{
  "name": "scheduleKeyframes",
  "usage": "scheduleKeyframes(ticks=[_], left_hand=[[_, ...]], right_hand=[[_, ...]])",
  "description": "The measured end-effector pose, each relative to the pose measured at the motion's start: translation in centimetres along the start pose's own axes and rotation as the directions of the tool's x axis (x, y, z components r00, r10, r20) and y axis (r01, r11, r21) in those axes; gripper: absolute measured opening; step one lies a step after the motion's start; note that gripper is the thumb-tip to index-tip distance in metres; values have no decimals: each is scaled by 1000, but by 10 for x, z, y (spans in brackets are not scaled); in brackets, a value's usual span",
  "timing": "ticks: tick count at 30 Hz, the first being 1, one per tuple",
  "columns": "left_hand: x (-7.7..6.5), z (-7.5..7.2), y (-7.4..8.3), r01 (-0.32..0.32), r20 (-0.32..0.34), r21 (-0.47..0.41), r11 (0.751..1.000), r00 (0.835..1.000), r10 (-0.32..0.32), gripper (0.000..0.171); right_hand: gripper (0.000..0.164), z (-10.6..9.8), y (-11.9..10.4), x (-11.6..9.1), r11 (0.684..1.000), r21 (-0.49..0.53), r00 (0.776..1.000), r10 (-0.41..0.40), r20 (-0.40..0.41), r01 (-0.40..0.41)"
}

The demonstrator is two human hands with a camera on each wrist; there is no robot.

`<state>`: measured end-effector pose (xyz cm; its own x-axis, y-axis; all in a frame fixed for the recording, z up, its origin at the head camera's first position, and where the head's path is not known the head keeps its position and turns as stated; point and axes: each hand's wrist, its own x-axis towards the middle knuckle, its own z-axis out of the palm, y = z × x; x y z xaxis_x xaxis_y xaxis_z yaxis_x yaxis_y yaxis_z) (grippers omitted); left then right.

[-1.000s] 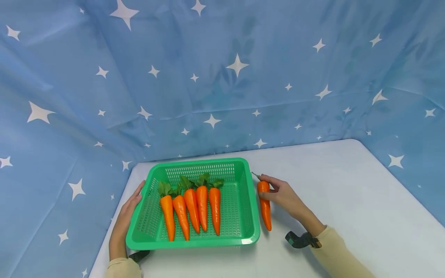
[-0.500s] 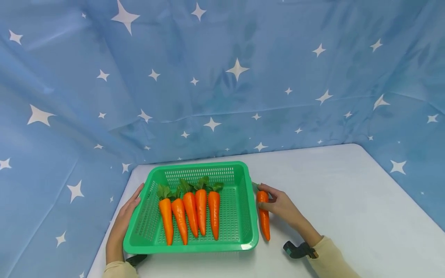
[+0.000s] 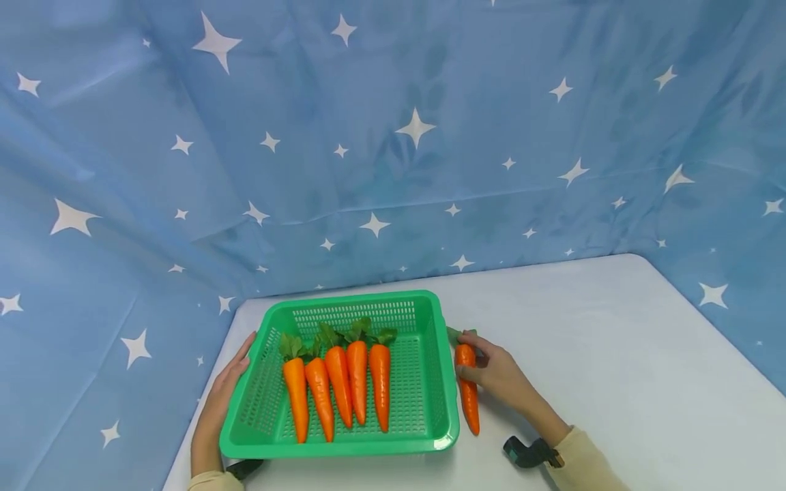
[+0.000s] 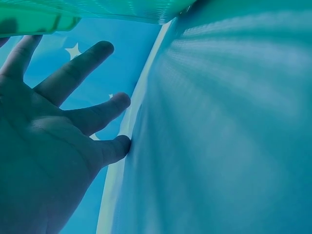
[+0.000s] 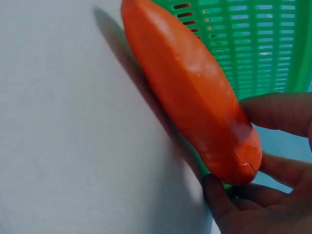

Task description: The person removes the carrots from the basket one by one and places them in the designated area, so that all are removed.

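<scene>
A green plastic basket (image 3: 405, 447) stands on the white table, its walls slotted. Inside, several orange carrots (image 3: 381, 385) with leafy tops lie side by side. Along the basket's left wall rests my left hand (image 3: 222, 392); in the left wrist view its fingers (image 4: 78, 73) are straight and spread, partly under the basket's rim. Just outside the right wall, my right hand (image 3: 500, 375) holds another carrot (image 3: 469, 406) near its thick end, thumb on one side and fingers on the other. The right wrist view shows this carrot (image 5: 190, 92) close to the tabletop, its leaves mostly hidden.
White tabletop (image 3: 583, 341) stretches to the right of the hands. A blue cloth with white stars (image 3: 393, 170) hangs behind the table and at both sides. A dark wrist camera (image 3: 525, 453) sits on the right wrist, close above the table.
The carrot in my right hand has slid slightly toward the near side beside the basket. The whole head view has shifted a little downward. My left hand keeps its place at the basket.
</scene>
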<state>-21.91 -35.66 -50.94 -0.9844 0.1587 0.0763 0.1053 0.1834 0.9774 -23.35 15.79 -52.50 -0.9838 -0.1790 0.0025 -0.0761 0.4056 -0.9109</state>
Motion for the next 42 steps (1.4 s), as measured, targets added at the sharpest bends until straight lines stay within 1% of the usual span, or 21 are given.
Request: scheduleKeyframes(ticks=[3,7,12,15,19,25,27,34,42], left_hand=[[-1,1,-1,-3,-10,6,1000,1000,3,56],[-1,2,0,4,-23,24,1000,1000,-4,56],[0,2,-1,1,-30,32,999,1000,0,56],[-1,1,-2,-4,-42,29,1000,999,5,56],[1,5,-5,-2,-46,27,1000,999,3,55],[3,8,-6,6,-75,19,1000,997,-5,55],[2,7,-5,3,-83,27,1000,997,-1,55],[6,6,-7,1,-80,49,999,997,3,55],[4,4,-5,18,-90,58,998,996,-12,55]], right_hand=[[63,1,0,1,1000,-15,1000,0,-12,-1],[62,2,1,1,999,-48,999,-19,-32,17],[61,2,3,1,993,-106,996,-60,-60,54],[61,3,4,3,992,-114,996,-60,-68,52],[61,0,7,1,992,-123,996,-48,-77,38],[58,-3,9,1,986,-154,993,-78,-85,64],[58,-3,8,3,985,-156,993,-80,-84,66],[59,-5,8,0,987,-152,994,-64,-92,50],[58,-3,7,2,989,-122,990,-97,-100,84]])
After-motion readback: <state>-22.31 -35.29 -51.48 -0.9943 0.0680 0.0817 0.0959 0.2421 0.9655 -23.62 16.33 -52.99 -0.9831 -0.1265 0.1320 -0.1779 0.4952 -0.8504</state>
